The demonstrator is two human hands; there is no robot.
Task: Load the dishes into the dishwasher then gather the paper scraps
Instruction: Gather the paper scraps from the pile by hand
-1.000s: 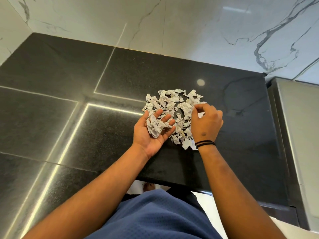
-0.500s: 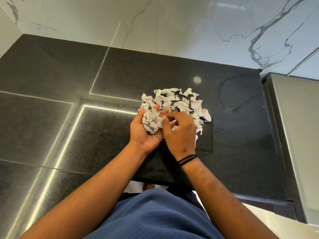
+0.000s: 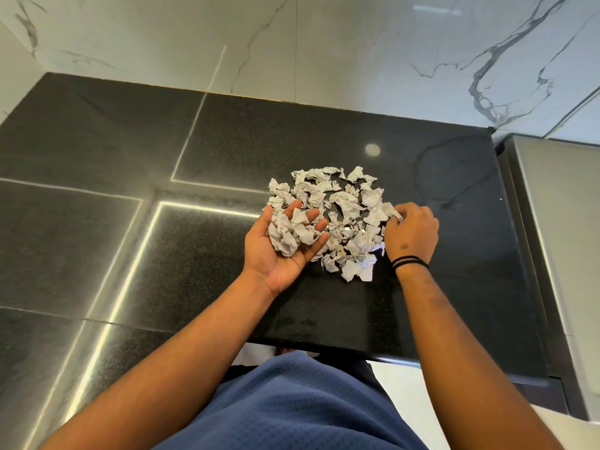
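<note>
The left hand [image 3: 285, 248], palm up with fingers spread, cradles crumpled paper scraps [image 3: 337, 219]. The right hand [image 3: 410, 233] pinches one scrap at the pile's right edge, mid-countertop [image 3: 454, 287].

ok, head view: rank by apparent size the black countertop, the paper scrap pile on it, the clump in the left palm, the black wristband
1. black countertop
2. paper scrap pile
3. clump in the left hand
4. black wristband on the right hand, thin, clearly smallest

All lie about equally far from the camera, so the order holds.
</note>
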